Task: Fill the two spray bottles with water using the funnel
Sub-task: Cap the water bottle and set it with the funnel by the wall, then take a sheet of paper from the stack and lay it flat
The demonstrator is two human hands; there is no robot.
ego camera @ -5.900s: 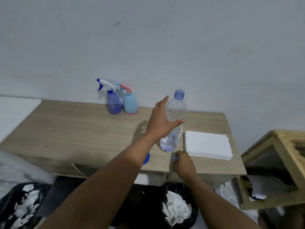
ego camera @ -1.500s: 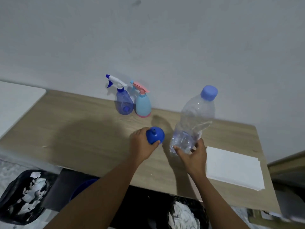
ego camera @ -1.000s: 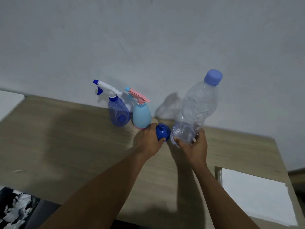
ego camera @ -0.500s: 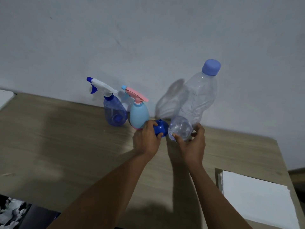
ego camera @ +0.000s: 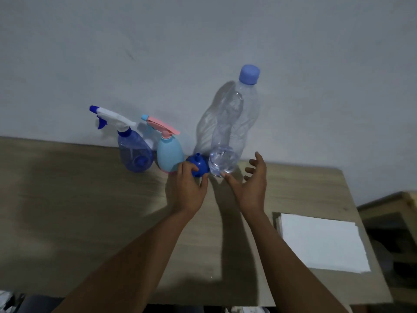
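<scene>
One grip released: right hand (ego camera: pixel 250 188) spreads beside the capped water bottle (ego camera: pixel 232 123), now parked near the pink-topped spray bottle (ego camera: pixel 170 154); left hand (ego camera: pixel 189 190) grips the funnel (ego camera: pixel 199 166).

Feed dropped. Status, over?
Left hand grips small blue plastic funnel. Right hand spread beside clear plastic water bottle, cap on. Translucent blue spray bottle and pale blue pink-triggered spray bottle: heads on.

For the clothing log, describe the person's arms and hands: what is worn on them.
Nothing worn is visible. The left forearm and right forearm are bare down to the picture's bottom edge, with no sleeve showing. The left hand and right hand carry no glove, and no watch, bracelet or ring shows from this angle.
</scene>
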